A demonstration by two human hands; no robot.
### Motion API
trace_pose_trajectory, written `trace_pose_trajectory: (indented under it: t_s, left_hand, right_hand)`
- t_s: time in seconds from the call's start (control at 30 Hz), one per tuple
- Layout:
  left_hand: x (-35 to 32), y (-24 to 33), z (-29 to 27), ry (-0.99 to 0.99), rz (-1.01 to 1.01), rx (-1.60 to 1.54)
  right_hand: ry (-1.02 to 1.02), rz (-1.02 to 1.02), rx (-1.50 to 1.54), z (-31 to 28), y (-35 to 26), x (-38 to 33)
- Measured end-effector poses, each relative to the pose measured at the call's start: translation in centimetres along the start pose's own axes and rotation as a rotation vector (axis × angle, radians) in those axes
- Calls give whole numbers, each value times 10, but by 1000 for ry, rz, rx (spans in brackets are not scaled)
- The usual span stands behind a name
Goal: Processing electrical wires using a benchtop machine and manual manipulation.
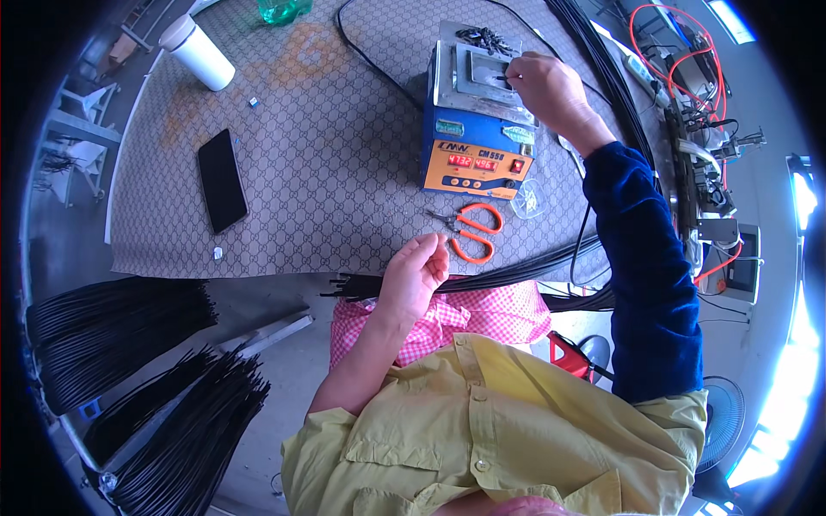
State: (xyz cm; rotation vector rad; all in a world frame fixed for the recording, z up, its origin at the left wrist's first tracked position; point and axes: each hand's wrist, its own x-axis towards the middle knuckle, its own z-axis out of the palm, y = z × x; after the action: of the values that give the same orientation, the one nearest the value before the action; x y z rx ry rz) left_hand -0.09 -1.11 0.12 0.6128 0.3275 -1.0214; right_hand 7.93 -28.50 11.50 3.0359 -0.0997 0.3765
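Head view looks down on a table covered with a patterned grey-brown cloth (pixel 327 146), the largest thing in sight, stretching from the near middle to the far edge. At the near left, off the table, lie big bundles of thin black cables (pixel 129 378), fanned out in several heaps. More long black cables (pixel 516 271) run across the person's lap from the near edge of the table toward the right, over a pink checked cloth (pixel 490 314). On the far right of the cloth stands a blue and orange heating station (pixel 473 129) with a metal top plate and a lit display on its front face. The right hand (pixel 551 86), in a dark blue sleeve, reaches over that top plate; its fingers are pinched together on a small dark piece, too small to name, held at the plate's slot. The left hand (pixel 417 271) hovers at the near edge of the table just above the lap cables, fingers curled in with thumb and forefinger pressed together; whether they hold a thin cable I cannot tell. A black phone (pixel 222 181) lies face down on the left of the cloth. A white cup (pixel 198 53) stands at the far left. Orange-handled snips (pixel 471 230) rest just in front of the station, between it and the left hand.
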Motion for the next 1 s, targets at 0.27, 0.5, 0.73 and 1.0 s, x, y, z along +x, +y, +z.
trace_pose_trajectory:
  t_s: [0.27, 0.5, 0.73, 1.0]
  left_hand:
    - [3, 0, -3, -24, -8, -18]
    - [3, 0, -4, -18, 3, -9]
    - [3, 0, -6, -42, -2, -39]
    - [4, 0, -6, -35, -5, -32]
  right_hand:
    - [4, -56, 1, 0, -1, 3]
    - [-41, -47, -20, -3, -3, 5]
    - [-34, -95, -11, -6, 12, 6]
    - [155, -193, -5, -9, 4, 6]
